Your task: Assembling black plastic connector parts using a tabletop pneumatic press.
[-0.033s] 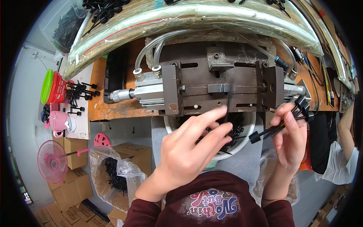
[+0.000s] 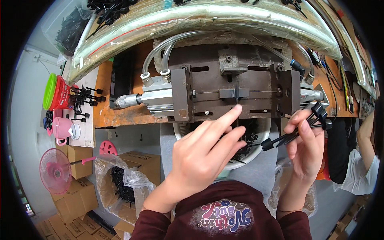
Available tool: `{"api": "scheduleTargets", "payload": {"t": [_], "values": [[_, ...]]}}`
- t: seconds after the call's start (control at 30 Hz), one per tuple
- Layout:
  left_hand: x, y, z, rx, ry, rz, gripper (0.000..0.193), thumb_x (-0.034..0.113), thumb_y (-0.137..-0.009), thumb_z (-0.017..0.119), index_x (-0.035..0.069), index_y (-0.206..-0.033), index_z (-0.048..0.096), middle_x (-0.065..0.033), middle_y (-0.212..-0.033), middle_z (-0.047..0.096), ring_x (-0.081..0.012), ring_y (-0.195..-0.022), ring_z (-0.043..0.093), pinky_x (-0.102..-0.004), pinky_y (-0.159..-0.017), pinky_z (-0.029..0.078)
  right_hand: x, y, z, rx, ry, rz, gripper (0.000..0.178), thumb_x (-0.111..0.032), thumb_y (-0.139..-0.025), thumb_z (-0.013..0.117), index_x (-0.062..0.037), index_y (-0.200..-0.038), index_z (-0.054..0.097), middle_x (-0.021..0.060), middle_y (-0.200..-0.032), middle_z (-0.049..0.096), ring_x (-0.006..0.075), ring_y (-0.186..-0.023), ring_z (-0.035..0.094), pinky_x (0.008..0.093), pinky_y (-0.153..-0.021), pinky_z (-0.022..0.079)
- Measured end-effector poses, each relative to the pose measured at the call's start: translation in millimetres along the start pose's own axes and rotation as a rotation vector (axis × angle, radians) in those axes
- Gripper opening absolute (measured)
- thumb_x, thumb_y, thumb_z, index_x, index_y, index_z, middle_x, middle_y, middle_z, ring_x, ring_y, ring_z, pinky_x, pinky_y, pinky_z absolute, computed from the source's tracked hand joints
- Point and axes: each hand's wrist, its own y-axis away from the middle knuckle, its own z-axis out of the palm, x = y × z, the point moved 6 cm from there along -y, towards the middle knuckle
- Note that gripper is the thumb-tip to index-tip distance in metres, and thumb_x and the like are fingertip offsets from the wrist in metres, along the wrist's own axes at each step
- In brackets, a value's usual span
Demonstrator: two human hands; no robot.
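My left hand (image 2: 196, 152) reaches over the machine's front edge, fingers apart and stretched out. One fingertip lies against a thin black rod (image 2: 237, 90) that stands across a small dark block (image 2: 227, 93) in the middle of the brown metal fixture (image 2: 212, 108). The rod's near end is partly hidden behind the finger. On the right, my right hand (image 2: 306, 144) is closed round a bunch of black rods with thick black end caps (image 2: 318, 112). One of these rods sticks out toward the left.
Air cylinders (image 2: 158, 98) with clear hoses flank the fixture. A white tub (image 2: 262, 140) of black rods sits on my lap. Left are a pink fan (image 2: 55, 171), a pink cup (image 2: 62, 127) and a bagged box (image 2: 122, 184) of rods. A person's arm (image 2: 366, 136) shows far right.
The black rod, blurred and slanted before, now stands sharp and straighter in the block, a little to the left. My left fingers barely moved; the right hand's bunch shifted slightly.
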Motion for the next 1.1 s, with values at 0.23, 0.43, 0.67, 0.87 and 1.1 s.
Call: {"api": "scheduleTargets", "payload": {"t": [0.23,0.43,0.67,0.87,1.1], "values": [[-2.2,-5.3,15.8,-0.033,-0.264,0.06,0.023,0.014,-0.069,0.077,0.004,-0.087,0.068,-0.0097,-0.111,0.068,-0.0169,-0.066,0.064,-0.0266,-0.057,0.048,-4.0,4.4,5.8,-0.097,-0.03,-0.046,0.02,-0.012,-0.094,0.054,0.0077,-0.096,0.057,0.0208,-0.089,0.064,0.0163,-0.055,0.061,0.0227,-0.042,0.048],[-7.9,-8.5,16.1,-0.053,-0.267,0.024,0.023,0.016,-0.068,0.078,0.007,-0.086,0.069,-0.0064,-0.113,0.068,-0.0144,-0.06,0.061,-0.0242,-0.053,0.044,-7.8,3.6,8.5,-0.128,-0.084,-0.098,0.021,-0.012,-0.097,0.046,0.0069,-0.093,0.055,0.0212,-0.093,0.059,0.0107,-0.049,0.052,0.0196,-0.04,0.041],[-6.0,-10.3,9.9,-0.069,-0.02,-0.02,0.031,0.013,-0.066,0.08,0.006,-0.094,0.07,-0.0082,-0.112,0.068,-0.016,-0.066,0.065,-0.0246,-0.06,0.05,0.3,6.3,5.7,-0.09,-0.164,-0.037,0.02,-0.013,-0.097,0.048,0.0061,-0.096,0.054,0.0185,-0.091,0.06,0.0092,-0.046,0.05,0.0189,-0.037,0.037],[19.4,-1.4,-3.6,-0.075,0.529,-0.01,0.038,0.008,-0.063,0.085,0.001,-0.098,0.071,-0.0124,-0.091,0.072,-0.0209,-0.076,0.07,-0.0274,-0.065,0.056,10.9,8.9,26.8,-0.177,-0.282,0.104,0.02,-0.013,-0.097,0.049,0.0065,-0.1,0.053,0.019,-0.088,0.064,0.0122,-0.043,0.051,0.0205,-0.036,0.039],[15.9,5.2,-19.1,-0.038,0.342,-0.036,0.035,0.01,-0.06,0.086,0.002,-0.091,0.072,-0.0156,-0.102,0.069,-0.0215,-0.078,0.069,-0.0271,-0.066,0.055,-11.2,4.0,0.3,0.123,-0.037,-0.22,0.026,-0.016,-0.098,0.049,0.0061,-0.11,0.056,0.0191,-0.095,0.065,0.0104,-0.051,0.053,0.0195,-0.04,0.042]]}}
